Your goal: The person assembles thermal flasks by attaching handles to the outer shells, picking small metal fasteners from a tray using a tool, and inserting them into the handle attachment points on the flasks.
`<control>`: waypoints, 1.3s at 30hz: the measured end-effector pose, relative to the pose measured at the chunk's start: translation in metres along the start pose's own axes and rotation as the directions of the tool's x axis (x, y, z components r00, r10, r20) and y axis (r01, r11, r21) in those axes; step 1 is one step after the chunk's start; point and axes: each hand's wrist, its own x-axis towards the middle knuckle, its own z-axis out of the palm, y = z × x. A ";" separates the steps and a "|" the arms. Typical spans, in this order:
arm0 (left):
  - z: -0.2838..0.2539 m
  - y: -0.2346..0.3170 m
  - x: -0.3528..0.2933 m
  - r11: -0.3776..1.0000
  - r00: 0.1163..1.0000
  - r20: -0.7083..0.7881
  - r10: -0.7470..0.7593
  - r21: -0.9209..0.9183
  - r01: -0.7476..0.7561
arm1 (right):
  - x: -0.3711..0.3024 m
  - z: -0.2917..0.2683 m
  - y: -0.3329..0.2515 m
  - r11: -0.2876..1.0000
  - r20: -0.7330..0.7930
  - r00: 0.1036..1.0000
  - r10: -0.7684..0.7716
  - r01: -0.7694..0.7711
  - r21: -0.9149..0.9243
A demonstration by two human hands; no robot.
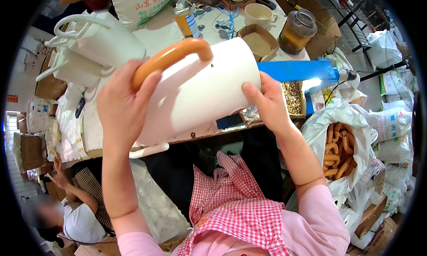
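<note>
A white plastic watering can (200,89) lies tilted on its side between my hands, above the table's front edge. An orange-brown curved handle (178,51) arches along its upper side. My left hand (122,102) is closed around the handle's left end and the can's body there. At the other end, my right hand (269,102) grips the rim, thumb on the white wall and fingers mostly hidden behind it. Below my left wrist a white tube with a rounded tip (153,150) sticks out; where it joins is hidden.
Several white watering cans (104,44) stand at the left on the white table (153,32). A blue machine arm (302,70) extends behind my right hand, near a box of small metal parts (292,100). A sack of orange-brown handles (340,149) stands right. A spray can (186,20) is behind.
</note>
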 end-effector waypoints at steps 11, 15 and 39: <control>0.013 0.040 0.064 0.996 0.912 0.402 0.084 -0.067 -0.062 | 0.012 -0.002 -0.007 0.989 0.061 0.993 0.102 -0.108 0.106; 0.012 0.042 0.058 0.994 0.920 0.383 0.080 -0.103 -0.043 | 0.012 -0.003 -0.010 0.986 0.050 0.993 0.107 -0.112 0.124; 0.010 0.071 0.053 0.920 0.853 0.500 0.148 0.248 -0.305 | 0.012 -0.003 -0.013 0.970 0.104 0.980 0.169 -0.184 0.160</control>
